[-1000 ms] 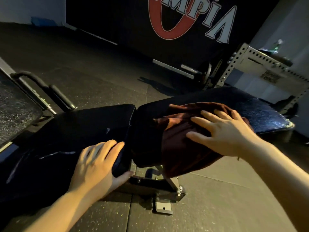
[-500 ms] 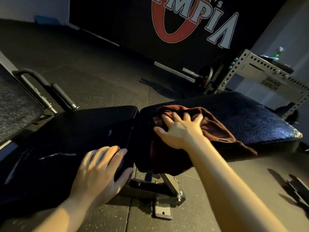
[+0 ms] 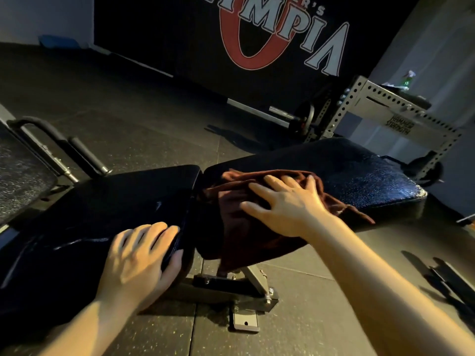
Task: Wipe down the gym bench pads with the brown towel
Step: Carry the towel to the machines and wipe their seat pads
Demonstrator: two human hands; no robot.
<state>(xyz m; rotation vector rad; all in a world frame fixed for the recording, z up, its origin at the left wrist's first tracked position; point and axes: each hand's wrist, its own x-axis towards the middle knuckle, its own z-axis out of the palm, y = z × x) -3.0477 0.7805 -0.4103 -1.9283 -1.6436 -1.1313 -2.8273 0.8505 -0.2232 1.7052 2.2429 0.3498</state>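
Note:
A black gym bench crosses the view with two pads. The brown towel [image 3: 246,227] lies bunched on the near end of the right pad [image 3: 359,173] and hangs over its front edge. My right hand [image 3: 285,204] presses flat on the towel with fingers spread. My left hand [image 3: 138,255] rests on the front corner of the left pad [image 3: 115,201], fingers on top and thumb around the edge.
The bench's metal frame and foot [image 3: 241,291] stand on the rubber floor below the gap between the pads. A grey perforated rack [image 3: 401,114] and a barbell [image 3: 272,116] are behind. Black handles [image 3: 61,147] stick up at the left. Dark straps [image 3: 452,281] lie at the right.
My right hand slid the towel left toward the gap between the pads, then back a little to the right. My left hand stayed on the left pad's corner.

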